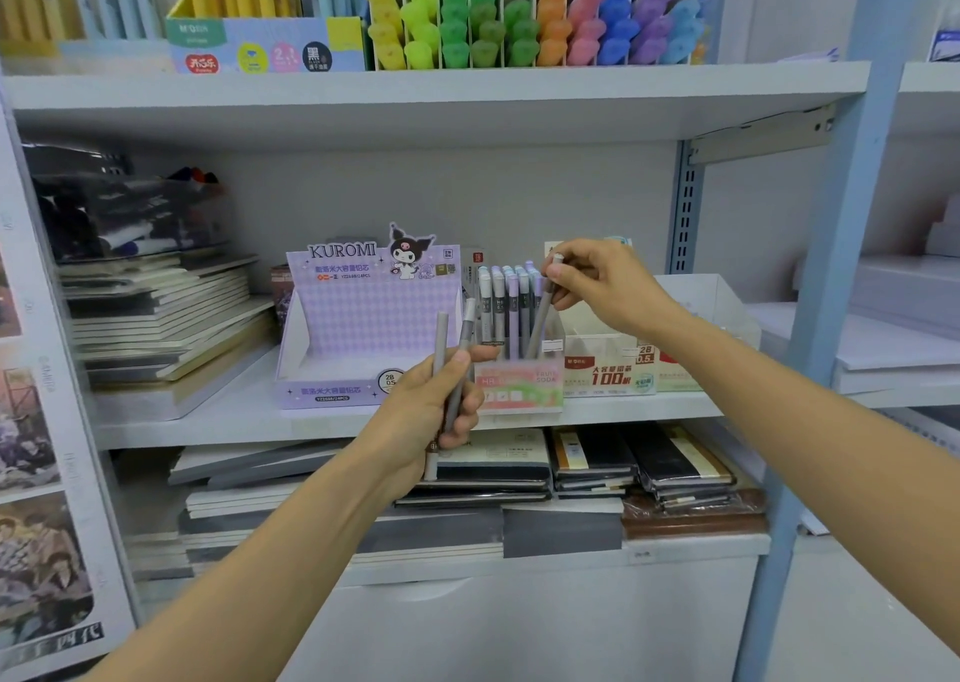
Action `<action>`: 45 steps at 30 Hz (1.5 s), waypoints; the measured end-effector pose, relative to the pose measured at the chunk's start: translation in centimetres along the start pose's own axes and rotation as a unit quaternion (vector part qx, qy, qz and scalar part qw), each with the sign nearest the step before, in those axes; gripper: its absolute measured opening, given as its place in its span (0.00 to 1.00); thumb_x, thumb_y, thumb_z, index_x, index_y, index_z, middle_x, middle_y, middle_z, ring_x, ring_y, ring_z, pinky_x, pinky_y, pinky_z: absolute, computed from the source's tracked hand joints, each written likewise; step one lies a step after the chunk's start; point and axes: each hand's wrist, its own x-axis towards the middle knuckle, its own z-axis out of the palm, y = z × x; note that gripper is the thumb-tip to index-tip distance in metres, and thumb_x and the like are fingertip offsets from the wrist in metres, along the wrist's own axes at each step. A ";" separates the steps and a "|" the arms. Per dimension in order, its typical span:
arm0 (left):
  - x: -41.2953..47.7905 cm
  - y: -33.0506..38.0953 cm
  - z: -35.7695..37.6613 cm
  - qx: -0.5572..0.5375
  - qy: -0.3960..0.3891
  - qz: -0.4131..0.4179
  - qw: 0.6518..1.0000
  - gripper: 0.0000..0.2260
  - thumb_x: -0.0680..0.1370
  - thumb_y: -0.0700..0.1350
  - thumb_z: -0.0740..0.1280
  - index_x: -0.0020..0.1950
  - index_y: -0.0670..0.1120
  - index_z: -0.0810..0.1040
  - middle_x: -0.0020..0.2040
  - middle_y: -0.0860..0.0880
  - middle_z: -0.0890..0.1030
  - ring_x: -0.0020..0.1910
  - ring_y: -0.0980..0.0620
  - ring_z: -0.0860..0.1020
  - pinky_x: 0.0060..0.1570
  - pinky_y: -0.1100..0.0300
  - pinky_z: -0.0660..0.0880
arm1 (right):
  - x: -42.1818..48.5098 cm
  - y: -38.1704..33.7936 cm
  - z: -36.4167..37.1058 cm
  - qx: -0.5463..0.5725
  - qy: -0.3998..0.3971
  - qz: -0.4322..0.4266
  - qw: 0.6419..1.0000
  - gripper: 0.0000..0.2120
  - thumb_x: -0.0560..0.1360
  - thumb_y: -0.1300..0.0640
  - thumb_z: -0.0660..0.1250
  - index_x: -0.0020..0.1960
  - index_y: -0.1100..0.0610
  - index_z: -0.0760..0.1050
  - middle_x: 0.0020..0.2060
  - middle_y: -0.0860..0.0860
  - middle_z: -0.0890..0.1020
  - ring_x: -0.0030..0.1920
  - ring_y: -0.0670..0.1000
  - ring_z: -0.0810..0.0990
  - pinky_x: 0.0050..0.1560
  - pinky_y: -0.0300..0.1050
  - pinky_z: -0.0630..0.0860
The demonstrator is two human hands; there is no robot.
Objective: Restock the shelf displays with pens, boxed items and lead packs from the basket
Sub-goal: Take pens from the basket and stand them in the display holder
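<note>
Holding grey pen (541, 320) at holder's (519, 395) right side.
Right hand (602, 286) fingers pinch its top; left hand (421, 416) fingers clamp two pens (441, 338).

Matt pens (440, 338) (clear plastic holder (519, 388))

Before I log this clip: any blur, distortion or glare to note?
Head view: lighting is even and soft, with no strong glare. Wide-angle distortion tilts and bows the shelf post. The notebooks at left and the highlighters up top are smeared soft. The left hand, right hand and their pens read fairly sharp.
</note>
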 end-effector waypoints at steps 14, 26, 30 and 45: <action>1.8 0.2 0.4 0.048 0.040 0.045 0.997 0.11 0.82 0.51 0.61 0.61 0.50 0.77 0.28 0.54 0.66 0.24 0.58 0.64 0.20 0.69 0.61 | 0.0 0.6 0.4 -0.002 0.007 0.019 1.000 0.08 0.81 0.61 0.61 0.53 0.65 0.77 0.43 0.57 0.83 0.41 0.50 0.84 0.45 0.42 0.82; 2.6 -0.2 0.8 0.060 0.040 0.046 0.996 0.10 0.83 0.50 0.59 0.60 0.46 0.71 0.29 0.53 0.72 0.24 0.56 0.66 0.22 0.67 0.62 | 0.3 1.1 3.8 -0.138 0.113 -0.038 0.983 0.08 0.74 0.56 0.72 0.51 0.56 0.80 0.41 0.51 0.76 0.41 0.49 0.72 0.44 0.44 0.71; 2.3 -0.1 0.4 0.070 0.020 0.054 0.996 0.09 0.83 0.51 0.59 0.53 0.45 0.70 0.30 0.53 0.73 0.24 0.56 0.66 0.22 0.66 0.62 | -0.1 0.5 3.2 -0.109 0.120 -0.012 0.987 0.12 0.75 0.52 0.70 0.58 0.53 0.80 0.43 0.50 0.75 0.40 0.44 0.70 0.44 0.40 0.70; -0.5 0.9 -0.2 0.011 0.024 0.046 0.999 0.11 0.81 0.47 0.64 0.54 0.41 0.81 0.34 0.50 0.78 0.20 0.57 0.65 0.17 0.69 0.57 | -3.2 -2.2 0.2 0.304 0.089 0.085 0.945 0.05 0.77 0.58 0.68 0.46 0.60 0.79 0.36 0.53 0.83 0.33 0.47 0.81 0.34 0.36 0.78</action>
